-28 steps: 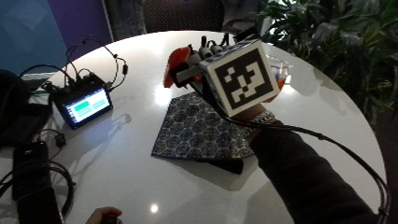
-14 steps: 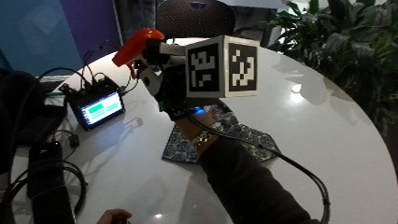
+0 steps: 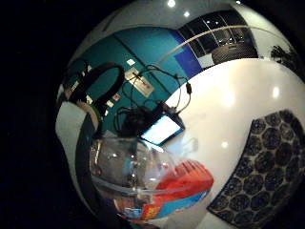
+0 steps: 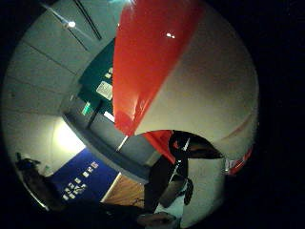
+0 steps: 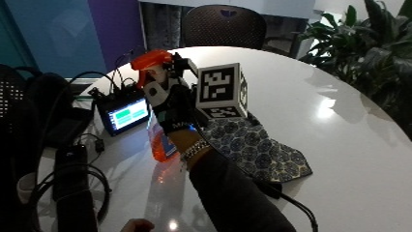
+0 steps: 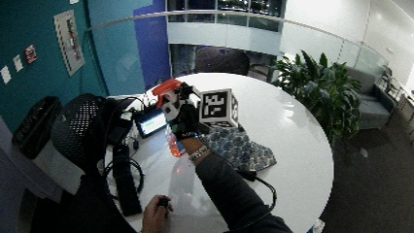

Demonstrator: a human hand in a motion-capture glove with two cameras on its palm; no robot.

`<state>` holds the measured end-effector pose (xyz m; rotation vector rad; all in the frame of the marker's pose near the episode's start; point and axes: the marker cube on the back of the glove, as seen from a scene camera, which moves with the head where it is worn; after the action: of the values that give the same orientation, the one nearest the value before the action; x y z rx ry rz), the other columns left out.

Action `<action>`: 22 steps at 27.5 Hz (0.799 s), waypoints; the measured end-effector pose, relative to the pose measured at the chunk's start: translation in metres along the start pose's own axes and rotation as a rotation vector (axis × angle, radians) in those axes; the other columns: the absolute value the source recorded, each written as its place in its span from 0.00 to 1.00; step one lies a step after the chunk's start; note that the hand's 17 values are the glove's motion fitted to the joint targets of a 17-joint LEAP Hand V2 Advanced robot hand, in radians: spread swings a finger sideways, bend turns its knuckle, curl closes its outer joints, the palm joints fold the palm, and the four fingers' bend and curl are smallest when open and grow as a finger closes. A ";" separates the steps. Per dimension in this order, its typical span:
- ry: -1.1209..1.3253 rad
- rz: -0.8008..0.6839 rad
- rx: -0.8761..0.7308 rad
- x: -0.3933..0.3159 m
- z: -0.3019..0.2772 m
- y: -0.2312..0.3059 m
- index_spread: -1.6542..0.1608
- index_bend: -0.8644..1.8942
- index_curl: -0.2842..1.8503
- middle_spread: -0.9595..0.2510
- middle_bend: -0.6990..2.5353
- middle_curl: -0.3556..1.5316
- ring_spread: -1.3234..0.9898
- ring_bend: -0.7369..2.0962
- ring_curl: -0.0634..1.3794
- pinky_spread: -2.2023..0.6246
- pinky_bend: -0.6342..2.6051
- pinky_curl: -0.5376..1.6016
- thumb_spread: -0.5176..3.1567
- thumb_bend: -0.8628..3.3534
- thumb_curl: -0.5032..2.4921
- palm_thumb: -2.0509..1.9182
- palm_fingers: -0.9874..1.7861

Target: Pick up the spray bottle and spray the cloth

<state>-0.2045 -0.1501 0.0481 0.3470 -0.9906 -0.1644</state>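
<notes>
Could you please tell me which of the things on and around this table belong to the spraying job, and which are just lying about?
Part of the job:
- clear plastic spray bottle with orange trigger head, held off the table by the gloved right hand
- dark blue patterned cloth, lying on the round white table

Just lying about:
- small lit monitor
- black cables
- black mesh chair
- green potted plant

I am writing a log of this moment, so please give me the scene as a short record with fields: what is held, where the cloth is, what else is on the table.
held: clear spray bottle with orange head and orange liquid, gripped by the gloved right hand, lifted off the table
cloth: dark blue patterned cloth, lying on the round white table, beside the hand
bottle over cloth: no, beside it
other: small lit monitor with cables
</notes>
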 end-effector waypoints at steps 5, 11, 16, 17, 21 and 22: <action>-0.014 0.042 0.034 0.024 -0.001 0.009 0.77 0.38 0.40 0.64 0.39 0.49 0.50 0.52 0.39 0.68 0.37 0.45 0.38 0.20 0.39 0.74 0.83; -0.006 0.000 0.067 0.013 -0.001 -0.001 0.77 0.38 0.40 0.65 0.39 0.49 0.50 0.51 0.39 0.68 0.37 0.45 0.39 0.20 0.39 0.74 0.83; -0.029 -0.020 0.135 0.005 -0.006 -0.005 0.77 0.38 0.40 0.64 0.39 0.49 0.50 0.51 0.39 0.68 0.37 0.45 0.39 0.20 0.39 0.74 0.83; -0.037 -0.018 0.146 0.006 -0.007 -0.003 0.77 0.38 0.40 0.64 0.39 0.49 0.50 0.51 0.39 0.68 0.37 0.45 0.39 0.20 0.39 0.74 0.83; -0.040 -0.008 0.171 0.010 -0.011 0.001 0.76 0.37 0.39 0.63 0.39 0.49 0.50 0.52 0.39 0.68 0.37 0.45 0.40 0.20 0.39 0.73 0.82; -0.039 -0.009 0.176 0.010 -0.012 0.001 0.76 0.37 0.39 0.63 0.39 0.49 0.50 0.52 0.39 0.68 0.37 0.45 0.40 0.20 0.38 0.73 0.82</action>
<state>-0.1892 -0.1492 0.0504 0.5108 -1.0450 -0.0921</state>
